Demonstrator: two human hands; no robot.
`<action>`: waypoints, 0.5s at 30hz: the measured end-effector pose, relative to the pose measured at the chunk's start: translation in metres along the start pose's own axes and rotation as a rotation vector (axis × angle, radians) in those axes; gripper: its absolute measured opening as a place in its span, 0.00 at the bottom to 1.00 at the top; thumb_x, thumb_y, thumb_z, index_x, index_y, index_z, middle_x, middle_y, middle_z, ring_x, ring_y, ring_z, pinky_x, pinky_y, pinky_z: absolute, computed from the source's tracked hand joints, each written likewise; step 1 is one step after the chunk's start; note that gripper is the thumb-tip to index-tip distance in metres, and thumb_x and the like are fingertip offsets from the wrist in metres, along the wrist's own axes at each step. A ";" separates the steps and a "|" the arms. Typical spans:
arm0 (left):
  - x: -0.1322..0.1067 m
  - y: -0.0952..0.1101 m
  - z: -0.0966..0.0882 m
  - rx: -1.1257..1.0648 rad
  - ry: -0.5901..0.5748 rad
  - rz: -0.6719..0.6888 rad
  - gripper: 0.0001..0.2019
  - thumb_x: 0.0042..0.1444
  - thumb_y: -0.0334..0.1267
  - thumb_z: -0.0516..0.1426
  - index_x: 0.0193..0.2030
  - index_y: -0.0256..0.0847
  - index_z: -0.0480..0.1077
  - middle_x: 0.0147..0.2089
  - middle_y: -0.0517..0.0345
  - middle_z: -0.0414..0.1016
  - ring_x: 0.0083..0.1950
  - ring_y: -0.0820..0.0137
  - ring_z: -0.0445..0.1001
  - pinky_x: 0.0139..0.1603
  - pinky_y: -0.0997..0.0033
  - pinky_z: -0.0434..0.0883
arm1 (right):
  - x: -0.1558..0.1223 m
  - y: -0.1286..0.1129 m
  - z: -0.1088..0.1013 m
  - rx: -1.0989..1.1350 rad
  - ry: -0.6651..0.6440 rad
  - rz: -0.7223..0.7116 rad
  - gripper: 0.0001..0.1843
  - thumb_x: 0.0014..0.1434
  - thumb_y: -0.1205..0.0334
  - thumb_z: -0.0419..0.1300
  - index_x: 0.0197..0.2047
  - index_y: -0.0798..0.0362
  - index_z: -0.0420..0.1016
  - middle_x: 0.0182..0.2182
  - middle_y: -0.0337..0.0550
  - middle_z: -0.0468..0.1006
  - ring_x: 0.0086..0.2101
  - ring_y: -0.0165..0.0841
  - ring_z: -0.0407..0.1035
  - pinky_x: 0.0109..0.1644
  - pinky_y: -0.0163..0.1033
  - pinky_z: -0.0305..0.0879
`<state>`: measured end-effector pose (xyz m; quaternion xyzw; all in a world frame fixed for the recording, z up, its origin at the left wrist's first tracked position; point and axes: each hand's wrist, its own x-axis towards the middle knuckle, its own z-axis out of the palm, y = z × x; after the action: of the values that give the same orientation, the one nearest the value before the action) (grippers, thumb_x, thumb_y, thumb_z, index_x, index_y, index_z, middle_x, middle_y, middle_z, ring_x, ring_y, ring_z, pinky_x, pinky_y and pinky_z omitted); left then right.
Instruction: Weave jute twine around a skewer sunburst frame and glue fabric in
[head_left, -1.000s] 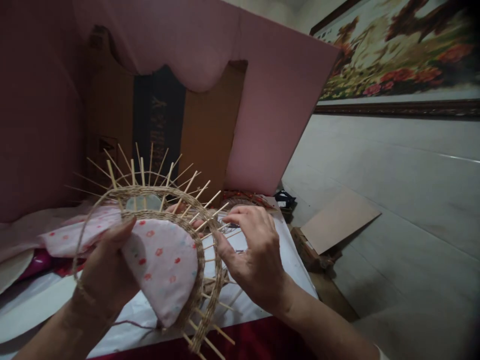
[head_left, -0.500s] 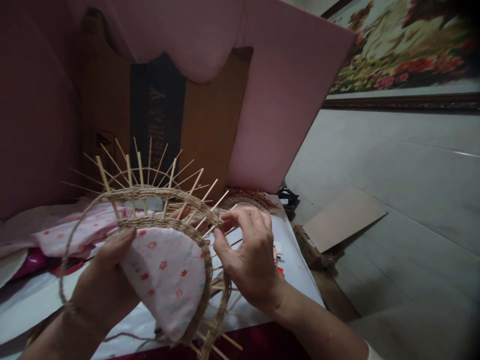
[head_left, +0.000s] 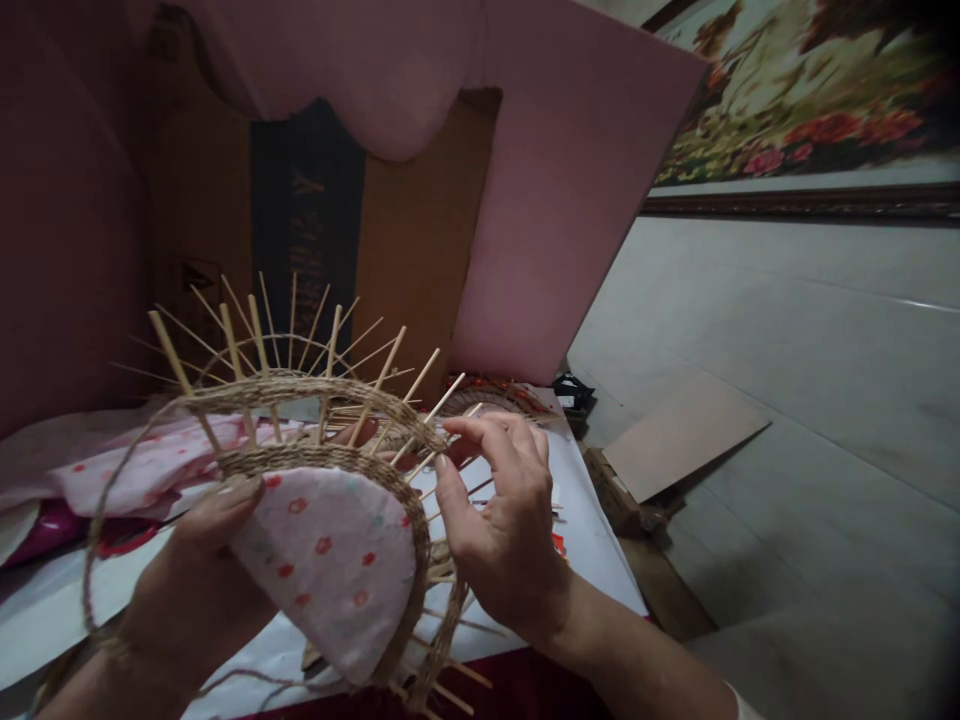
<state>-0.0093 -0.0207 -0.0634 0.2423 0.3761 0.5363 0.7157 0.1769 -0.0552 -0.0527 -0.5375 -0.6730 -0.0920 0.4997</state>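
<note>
A half-round basket of jute twine and thin wooden sticks [head_left: 333, 345] is held up before me. Its flat side is covered in pale pink cloth [head_left: 330, 560] with small red flowers. Two twine bands, an inner one [head_left: 300, 458] and an outer one [head_left: 300, 390], run around it through the sticks. My left hand [head_left: 199, 570] is closed on the basket at its left corner, thumb on the front, other fingers mostly behind. With thumb and forefinger, my right hand [head_left: 506, 520] pinches the outer band at its right side. A loose twine strand [head_left: 91, 540] loops at the left.
Behind the basket stands a pink panel [head_left: 555, 200] with a brown cardboard box [head_left: 427, 230] showing through its cut-out. Flowered cloth [head_left: 142, 475] lies at left on the white tabletop [head_left: 592, 540]. A flat board [head_left: 686, 435] leans right of the table, near the tiled wall.
The basket and my left hand have shifted slightly left in view. My right thumb and forefinger stay at the outer band, with the thumb a little further right. The loose twine loop has swung left.
</note>
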 end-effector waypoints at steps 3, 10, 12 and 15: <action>-0.001 0.001 0.005 0.020 0.057 0.024 0.07 0.28 0.34 0.61 0.20 0.38 0.78 0.21 0.50 0.79 0.21 0.60 0.75 0.21 0.66 0.76 | 0.001 0.001 0.000 -0.010 0.019 0.005 0.11 0.54 0.69 0.57 0.42 0.54 0.70 0.33 0.43 0.73 0.40 0.39 0.65 0.48 0.48 0.57; 0.000 0.002 0.007 0.042 0.028 0.062 0.03 0.29 0.32 0.60 0.15 0.40 0.76 0.19 0.53 0.78 0.19 0.64 0.74 0.19 0.70 0.75 | 0.002 0.003 -0.002 -0.089 0.051 -0.006 0.12 0.52 0.65 0.60 0.41 0.52 0.72 0.37 0.44 0.73 0.44 0.41 0.63 0.52 0.52 0.57; 0.000 0.002 0.007 0.050 0.033 0.052 0.03 0.28 0.33 0.60 0.15 0.40 0.76 0.19 0.53 0.78 0.19 0.63 0.74 0.19 0.69 0.75 | 0.002 0.003 -0.002 -0.113 0.079 -0.003 0.12 0.51 0.64 0.60 0.41 0.52 0.73 0.42 0.48 0.70 0.48 0.43 0.62 0.54 0.54 0.56; -0.001 0.002 0.005 0.076 0.049 0.058 0.08 0.27 0.35 0.61 0.20 0.39 0.79 0.23 0.48 0.80 0.22 0.58 0.76 0.22 0.64 0.76 | 0.002 0.003 -0.002 -0.136 0.117 -0.013 0.12 0.50 0.64 0.61 0.41 0.52 0.74 0.51 0.52 0.64 0.53 0.46 0.58 0.57 0.56 0.55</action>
<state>-0.0071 -0.0205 -0.0585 0.2669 0.4064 0.5479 0.6808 0.1805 -0.0537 -0.0511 -0.5598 -0.6382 -0.1719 0.4998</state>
